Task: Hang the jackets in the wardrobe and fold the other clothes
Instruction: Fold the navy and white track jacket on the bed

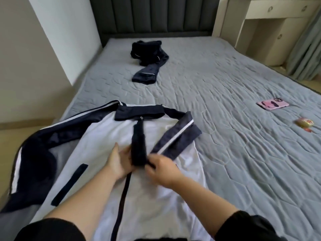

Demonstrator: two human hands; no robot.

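A white and navy zip jacket (104, 153) lies front-up on the near part of the bed (243, 136), collar toward the headboard. Its left sleeve trails off the bed's left side. The right sleeve (175, 138) is folded across the chest. My left hand (119, 162) lies on the white front beside the dark zip strip, fingers touching it. Around the cuff end of the folded sleeve, by the zip, curl the fingers of my right hand (163, 169). A crumpled pair of navy trousers (147, 56) with white piping lies near the headboard.
A pink phone (272, 105) and a small yellow and red packet (305, 123) lie on the bed's right side. A cream desk with drawers (271, 23) and a curtain stand at the right. A wall corner is at the left.
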